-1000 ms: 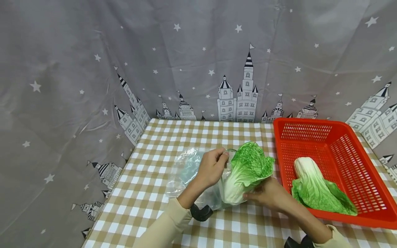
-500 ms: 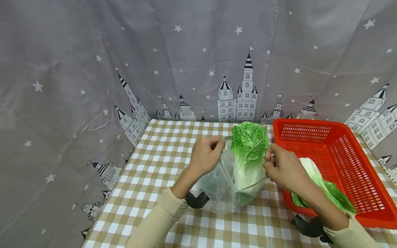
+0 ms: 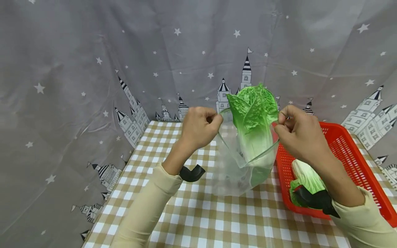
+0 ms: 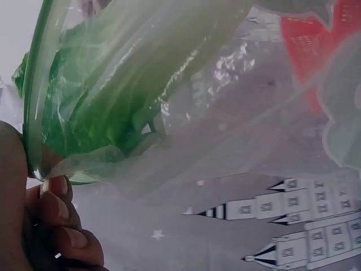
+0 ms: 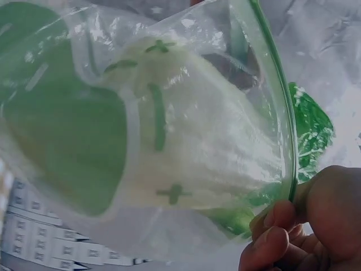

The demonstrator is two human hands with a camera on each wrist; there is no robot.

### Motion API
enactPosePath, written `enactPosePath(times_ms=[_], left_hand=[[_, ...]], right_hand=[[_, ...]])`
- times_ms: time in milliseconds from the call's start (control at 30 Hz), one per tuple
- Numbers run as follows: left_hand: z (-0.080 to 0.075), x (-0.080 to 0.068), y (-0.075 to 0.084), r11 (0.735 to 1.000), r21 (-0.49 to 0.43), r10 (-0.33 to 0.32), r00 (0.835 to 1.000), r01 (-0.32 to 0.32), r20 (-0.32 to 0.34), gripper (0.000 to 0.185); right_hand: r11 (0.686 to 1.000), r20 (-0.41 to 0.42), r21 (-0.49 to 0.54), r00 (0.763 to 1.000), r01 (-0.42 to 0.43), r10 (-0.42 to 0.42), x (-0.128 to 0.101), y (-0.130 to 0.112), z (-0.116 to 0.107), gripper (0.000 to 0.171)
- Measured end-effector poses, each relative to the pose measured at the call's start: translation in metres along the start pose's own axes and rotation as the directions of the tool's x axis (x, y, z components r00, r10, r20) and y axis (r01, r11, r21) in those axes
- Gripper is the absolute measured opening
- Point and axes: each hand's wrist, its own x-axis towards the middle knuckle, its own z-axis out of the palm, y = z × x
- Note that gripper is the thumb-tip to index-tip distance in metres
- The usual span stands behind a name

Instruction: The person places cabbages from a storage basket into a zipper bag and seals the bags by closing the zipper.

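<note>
A clear plastic bag (image 3: 229,172) with green print and a green-edged mouth hangs above the table between my two hands. My left hand (image 3: 200,126) pinches the left side of its rim, and my right hand (image 3: 299,132) pinches the right side. Inside the bag stands a napa cabbage (image 3: 255,134), white base down, its green leafy top sticking out past the mouth. Through the film in the right wrist view the pale base (image 5: 186,130) shows. Curled fingertips (image 4: 62,209) grip the rim in the left wrist view.
At the right stands a red plastic basket (image 3: 350,162) holding a second napa cabbage (image 3: 307,175), partly hidden by my right wrist. A checked cloth covers the table (image 3: 198,220). Behind it hangs a grey curtain (image 3: 155,44) printed with castles and stars.
My right hand has let go of the cabbage's lower part and taken the bag's right rim. Both hands have lifted the bag off the table, with the cabbage now upright in it.
</note>
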Motion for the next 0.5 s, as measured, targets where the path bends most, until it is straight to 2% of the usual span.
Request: enactPosePath(times_ms=[167,267,400,500], left_hand=[[-0.007,0.012,0.005,1.0,0.004,0.01,0.999,-0.01,-0.034,0.035],[-0.006,0.012,0.006,1.0,-0.023,-0.008,0.998,0.007,-0.065,0.035],[-0.001,0.007,0.006,0.998,-0.049,-0.039,0.999,0.038,-0.007,0.035],[-0.003,0.003,0.001,0.998,-0.01,-0.07,0.997,0.069,-0.02,0.035]], right_hand=[[0.999,-0.043,0.042,0.999,-0.004,0.005,0.01,-0.01,-0.006,0.012],[0.999,-0.008,0.035,0.999,0.032,-0.032,0.01,-0.01,-0.002,0.016],[0.997,0.085,-0.003,0.993,0.082,-0.081,0.009,-0.007,0.009,0.017],[0.998,0.06,-0.035,0.997,0.058,-0.056,0.01,-0.003,0.003,0.017]])
